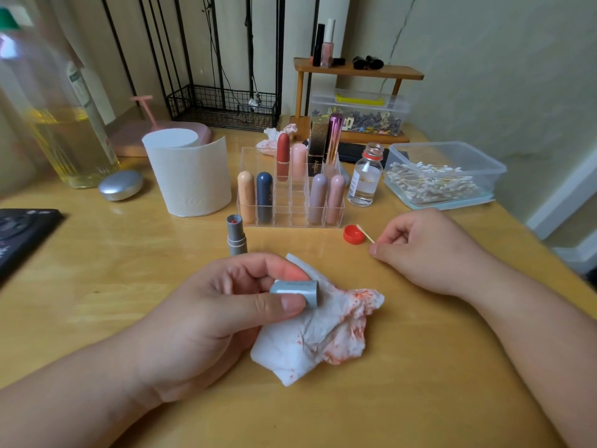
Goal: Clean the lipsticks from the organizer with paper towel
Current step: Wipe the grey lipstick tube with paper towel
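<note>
while left fingers [277, 303] pinch a lipstick cap [295, 290] over paper towel [316, 344], right fingers [384, 250] pinch a swab [365, 232].

— Where does the single view sit?
— On the person's head, wide-angle, facing forward and down over the bench [420, 367].
— How near?
— Close. Both forearms run up from the bottom corners; the left grip [210, 305] sits lower centre, the right grip [429, 250] right of centre. The far wall [484, 76] fills the upper right of the frame.
</note>
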### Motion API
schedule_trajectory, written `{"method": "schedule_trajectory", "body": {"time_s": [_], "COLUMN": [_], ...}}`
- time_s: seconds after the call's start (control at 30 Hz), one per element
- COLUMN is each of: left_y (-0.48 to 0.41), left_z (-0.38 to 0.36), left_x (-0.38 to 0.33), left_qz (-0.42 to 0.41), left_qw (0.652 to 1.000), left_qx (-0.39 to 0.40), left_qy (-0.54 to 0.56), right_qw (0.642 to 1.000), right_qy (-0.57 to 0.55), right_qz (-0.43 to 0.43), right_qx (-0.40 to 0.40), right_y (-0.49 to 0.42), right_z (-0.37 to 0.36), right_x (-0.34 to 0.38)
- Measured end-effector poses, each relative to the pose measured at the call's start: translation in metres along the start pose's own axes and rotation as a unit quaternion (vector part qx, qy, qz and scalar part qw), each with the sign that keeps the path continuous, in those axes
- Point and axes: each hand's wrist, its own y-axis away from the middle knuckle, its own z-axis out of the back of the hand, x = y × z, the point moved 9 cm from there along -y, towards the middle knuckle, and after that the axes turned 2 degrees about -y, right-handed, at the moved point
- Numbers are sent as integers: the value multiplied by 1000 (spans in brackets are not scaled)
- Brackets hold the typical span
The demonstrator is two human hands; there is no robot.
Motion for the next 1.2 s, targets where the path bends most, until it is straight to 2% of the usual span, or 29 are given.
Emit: {"method": "schedule_trajectory", "body": {"time_s": [0.2, 0.53, 0.6, 0.67, 0.7, 0.73, 0.8, 0.87, 0.9, 1.03, 1.2], "left_y": [0, 0, -1, 0, 0, 0, 1, 0, 0, -1, -1], "left_z": [-1, 0, 0, 0, 1, 1, -2, -2, -1, 0, 7], "left_x": [0, 0, 0, -1, -1, -1, -3, -3, -4, -6, -14], "left_qz": [-1, 9, 13, 16, 18, 18, 14, 4, -2, -18, -59], "left_qw": [1000, 999, 998, 998, 997, 997, 997, 997, 998, 999, 996], "left_qx": [3, 7, 16, 20, 20, 21, 26, 26, 23, 22, -1], "left_qy": [-1, 36, 52, 63, 67, 71, 77, 67, 55, 46, 61], "right_qw": [998, 999, 999, 995, 986, 970, 913, 853, 835, 791, 792], "right_qy": [43, 40, 14, -75, -149, -231, -362, -395, -398, -448, -496], "right_qz": [-32, -33, -16, 32, 58, 76, 63, 34, 17, -49, -57], "right_qx": [-23, -11, -28, -63, -52, -2, 179, 338, 379, 415, 352], "right_y": [-8, -9, -8, -2, 4, 11, 32, 60, 69, 83, 68], "right_z": [-3, -4, 0, 11, 13, 8, -20, -49, -60, -85, -71], "right_x": [-4, -6, -3, 9, 17, 27, 47, 62, 65, 67, 63]}}
